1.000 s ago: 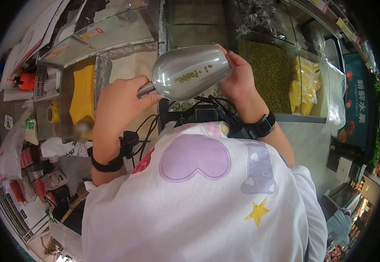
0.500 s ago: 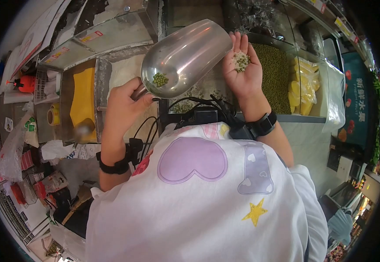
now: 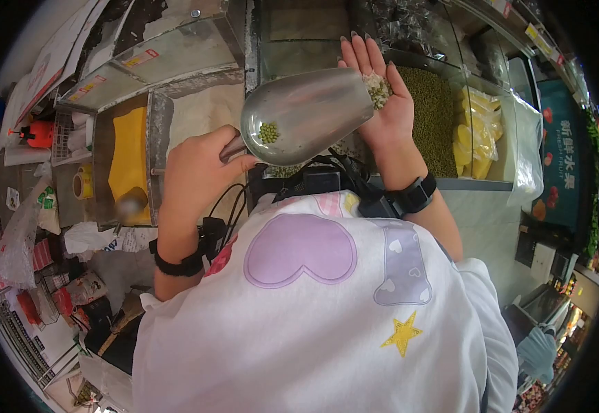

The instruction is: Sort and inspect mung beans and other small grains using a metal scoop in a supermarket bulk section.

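My left hand (image 3: pixel 201 165) is closed around the short handle of a metal scoop (image 3: pixel 303 113). A few green mung beans (image 3: pixel 268 133) lie at the back of the scoop, near the handle. The scoop's mouth points right and overlaps the edge of my right palm in this view. My right hand (image 3: pixel 390 113) is turned palm up, fingers stretched out, with a small heap of split mung beans (image 3: pixel 378 89), pale with green skins, resting on it. Below the scoop, a bin with more pale and green bits (image 3: pixel 287 169) is partly hidden.
To the right are a bin of whole mung beans (image 3: pixel 431 113) and yellow packets (image 3: pixel 480 127). On the left stand a bin of whitish powder (image 3: pixel 206 117) and one of yellow grain (image 3: pixel 128 144) with a scoop (image 3: pixel 132 203). Black cables (image 3: pixel 344 165) run close in front of my body.
The scoop has moved down and right and rolled, its mouth now at the heap in my right palm. My right hand has shifted slightly up and left.
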`<state>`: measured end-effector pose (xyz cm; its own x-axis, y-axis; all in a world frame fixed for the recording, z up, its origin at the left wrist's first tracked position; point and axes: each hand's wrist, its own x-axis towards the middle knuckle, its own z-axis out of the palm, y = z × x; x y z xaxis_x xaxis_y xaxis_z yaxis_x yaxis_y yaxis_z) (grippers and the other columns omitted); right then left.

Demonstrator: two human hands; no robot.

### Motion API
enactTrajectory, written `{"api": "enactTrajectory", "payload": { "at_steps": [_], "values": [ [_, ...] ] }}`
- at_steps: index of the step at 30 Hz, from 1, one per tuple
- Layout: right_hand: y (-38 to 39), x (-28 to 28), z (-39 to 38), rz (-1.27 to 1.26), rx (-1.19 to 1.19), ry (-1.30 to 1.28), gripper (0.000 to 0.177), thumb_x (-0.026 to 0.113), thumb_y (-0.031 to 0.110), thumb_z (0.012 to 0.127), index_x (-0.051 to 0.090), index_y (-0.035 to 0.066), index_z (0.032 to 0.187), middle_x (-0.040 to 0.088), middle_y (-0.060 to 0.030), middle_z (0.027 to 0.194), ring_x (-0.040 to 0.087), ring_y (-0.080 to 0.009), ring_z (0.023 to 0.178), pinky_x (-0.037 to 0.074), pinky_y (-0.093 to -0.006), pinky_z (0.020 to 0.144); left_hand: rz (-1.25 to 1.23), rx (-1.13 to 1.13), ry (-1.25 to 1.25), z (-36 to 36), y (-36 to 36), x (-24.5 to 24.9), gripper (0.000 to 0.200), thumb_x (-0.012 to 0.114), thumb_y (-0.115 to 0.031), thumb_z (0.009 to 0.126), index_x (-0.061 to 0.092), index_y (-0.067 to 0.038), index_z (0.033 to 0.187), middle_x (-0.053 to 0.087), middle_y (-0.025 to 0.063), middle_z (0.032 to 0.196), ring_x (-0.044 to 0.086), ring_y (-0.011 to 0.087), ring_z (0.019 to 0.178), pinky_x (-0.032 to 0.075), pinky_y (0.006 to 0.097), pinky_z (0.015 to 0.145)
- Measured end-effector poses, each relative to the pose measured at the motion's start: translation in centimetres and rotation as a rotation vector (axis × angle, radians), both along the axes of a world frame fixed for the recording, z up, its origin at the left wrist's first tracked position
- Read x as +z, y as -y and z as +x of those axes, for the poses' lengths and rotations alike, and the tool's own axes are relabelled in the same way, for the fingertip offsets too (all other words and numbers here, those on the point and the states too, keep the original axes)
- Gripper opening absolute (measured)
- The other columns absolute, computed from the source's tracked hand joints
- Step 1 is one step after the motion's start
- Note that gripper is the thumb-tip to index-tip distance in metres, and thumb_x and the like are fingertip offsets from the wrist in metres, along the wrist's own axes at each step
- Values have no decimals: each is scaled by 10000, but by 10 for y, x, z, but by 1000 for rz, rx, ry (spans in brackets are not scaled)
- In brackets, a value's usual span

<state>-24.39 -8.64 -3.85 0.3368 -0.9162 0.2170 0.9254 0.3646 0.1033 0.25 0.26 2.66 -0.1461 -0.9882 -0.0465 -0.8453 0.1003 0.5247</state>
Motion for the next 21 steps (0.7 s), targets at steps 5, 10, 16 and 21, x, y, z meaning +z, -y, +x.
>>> {"api": "enactTrajectory", "payload": {
  "at_steps": [5, 10, 16, 21],
  "values": [
    [-1, 1, 0, -17, -7, -22, 465, 219, 249, 954, 320, -13, 1325, 319, -175, 1390, 254, -312, 1317, 229, -420, 1082, 17, 4, 95, -3, 0, 4, 339, 687, -384, 679, 595, -87, 812, 599, 121, 668, 584, 323, 651, 432, 378, 551],
    [-1, 1, 1, -5, -2, -36, 466, 218, 252, 955, 323, -15, 1322, 325, -179, 1386, 255, -313, 1316, 235, -419, 1079, -14, -5, 128, -3, 0, 3, 344, 682, -404, 680, 595, -98, 811, 603, 107, 664, 588, 314, 648, 433, 381, 549],
    [-2, 0, 2, 9, 7, -54, 469, 227, 259, 953, 328, -18, 1318, 336, -182, 1378, 268, -311, 1310, 239, -416, 1077, 7, 1, 84, -4, 0, 3, 322, 717, -274, 663, 581, -55, 857, 597, 143, 704, 584, 324, 638, 436, 356, 560],
    [-3, 0, 2, 22, 12, -80, 470, 233, 263, 952, 334, -19, 1315, 344, -181, 1373, 276, -307, 1307, 239, -409, 1076, 15, -1, 93, -5, 0, 3, 334, 720, -276, 655, 585, -58, 870, 599, 144, 712, 585, 324, 643, 436, 357, 559]
  ]
}}
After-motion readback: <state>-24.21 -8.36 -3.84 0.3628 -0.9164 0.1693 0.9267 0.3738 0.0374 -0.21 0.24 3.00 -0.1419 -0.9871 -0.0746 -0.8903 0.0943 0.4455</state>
